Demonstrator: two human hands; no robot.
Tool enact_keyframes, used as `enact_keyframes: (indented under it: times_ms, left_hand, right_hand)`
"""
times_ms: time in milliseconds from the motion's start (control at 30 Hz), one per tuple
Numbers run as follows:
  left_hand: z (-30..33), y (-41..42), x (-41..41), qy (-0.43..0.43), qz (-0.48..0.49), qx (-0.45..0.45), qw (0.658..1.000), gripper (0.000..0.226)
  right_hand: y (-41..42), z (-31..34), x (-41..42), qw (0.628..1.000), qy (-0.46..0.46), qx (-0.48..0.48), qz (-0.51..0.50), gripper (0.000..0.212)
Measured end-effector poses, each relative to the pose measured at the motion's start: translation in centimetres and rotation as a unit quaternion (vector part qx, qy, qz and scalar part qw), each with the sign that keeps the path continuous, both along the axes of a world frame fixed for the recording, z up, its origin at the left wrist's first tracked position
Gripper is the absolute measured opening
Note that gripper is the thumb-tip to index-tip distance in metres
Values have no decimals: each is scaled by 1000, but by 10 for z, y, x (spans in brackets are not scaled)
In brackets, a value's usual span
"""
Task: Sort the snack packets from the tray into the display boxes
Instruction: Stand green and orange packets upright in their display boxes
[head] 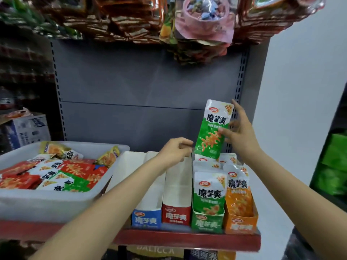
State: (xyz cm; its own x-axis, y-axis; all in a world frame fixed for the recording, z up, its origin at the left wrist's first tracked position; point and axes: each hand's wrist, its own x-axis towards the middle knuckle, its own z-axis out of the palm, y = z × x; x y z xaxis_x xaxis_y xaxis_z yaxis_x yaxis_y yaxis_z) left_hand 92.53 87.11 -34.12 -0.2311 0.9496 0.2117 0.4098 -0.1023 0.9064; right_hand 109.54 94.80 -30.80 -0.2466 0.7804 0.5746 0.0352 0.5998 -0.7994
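My right hand point(237, 131) holds a green and white snack packet point(213, 128) upright above the back of the green display box point(207, 223), which has several green packets in it. My left hand point(175, 150), fingers curled, hovers just left of the packet's lower edge, over the red display box point(176, 214); whether it touches the packet I cannot tell. The red box and the blue display box point(146, 218) look empty. The orange display box point(241, 225) holds orange packets. A white tray point(47, 202) on the left holds several mixed red, green and yellow packets point(62, 173).
The boxes and tray stand on a shelf with a red front edge point(187, 241). A grey back panel point(140, 87) rises behind. Bagged snacks hang overhead point(202, 21). A white wall point(300, 91) is to the right, a cardboard carton point(28, 130) to the far left.
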Motion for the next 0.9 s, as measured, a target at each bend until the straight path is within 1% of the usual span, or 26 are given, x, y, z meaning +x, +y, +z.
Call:
enact_keyframes:
  times_ms: [100, 200, 300, 367, 433, 567, 633, 733, 833, 900]
  left_hand:
    - [-4, -3, 6, -8, -22, -23, 999, 24]
    - [-6, -5, 9, 2, -14, -26, 1000, 21]
    - [-6, -4, 11, -11, -6, -31, 999, 20]
    - [-7, -4, 12, -22, -4, -32, 999, 19]
    - [-8, -5, 13, -32, -3, -30, 999, 19]
    - [-8, -4, 16, -41, 0, -25, 999, 19]
    - [-8, -4, 17, -47, 1, -23, 999, 17]
    - [-8, -4, 19, -51, 6, -26, 998, 15]
    - [-8, -4, 18, -51, 13, -31, 998, 17]
    - [-8, -5, 18, -53, 14, -33, 998, 20]
  right_hand:
    - [3, -10, 0, 997, -61, 50, -13, 78]
    - [2, -22, 2, 990, -124, 68, -21, 80]
    - [2, -32, 2, 980, -180, 79, -42, 80]
    - [1, -34, 3, 977, -193, 77, -54, 77]
    - [-2, -34, 6, 975, -196, 83, -60, 71]
    - [-7, -26, 7, 977, -174, 107, -66, 42]
    - [-9, -22, 4, 977, -159, 120, -73, 34]
    - [-13, -20, 1, 977, -157, 127, -74, 33]
    - [-15, -24, 2, 964, -215, 137, -74, 31]
    - [-14, -27, 3, 960, -235, 129, -82, 33]
